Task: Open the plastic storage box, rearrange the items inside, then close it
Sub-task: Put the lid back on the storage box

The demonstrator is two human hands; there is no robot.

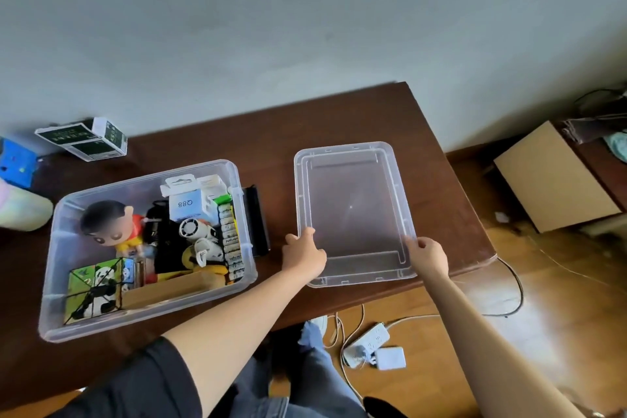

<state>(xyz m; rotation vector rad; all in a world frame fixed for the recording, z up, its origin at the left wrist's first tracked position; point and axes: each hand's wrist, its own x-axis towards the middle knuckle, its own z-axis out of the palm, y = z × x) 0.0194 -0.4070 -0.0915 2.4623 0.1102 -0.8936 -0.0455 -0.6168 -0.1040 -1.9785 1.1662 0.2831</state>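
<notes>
- Right, both hands are on the clear rectangular plastic lid (353,210), lying flat on the dark brown wooden table (339,119), long axis running 12 to 6 o'clock.
- Left hand (303,256) grips the lid's long edge at 9 o'clock, fingers curled over the rim.
- Right hand (428,256) holds the opposite edge at 3 o'clock, thumb on top; the rest of its fingers I can't make out.
- Open clear plastic storage box (54,282) sits at 9 o'clock of the lid, well apart, packed with a cartoon boy figurine (108,226), a panda-print box (96,288) and more.
- Judging by this, the lid is either just set down or about to travel toward 9 o'clock; the left hand is nearer the box.
</notes>
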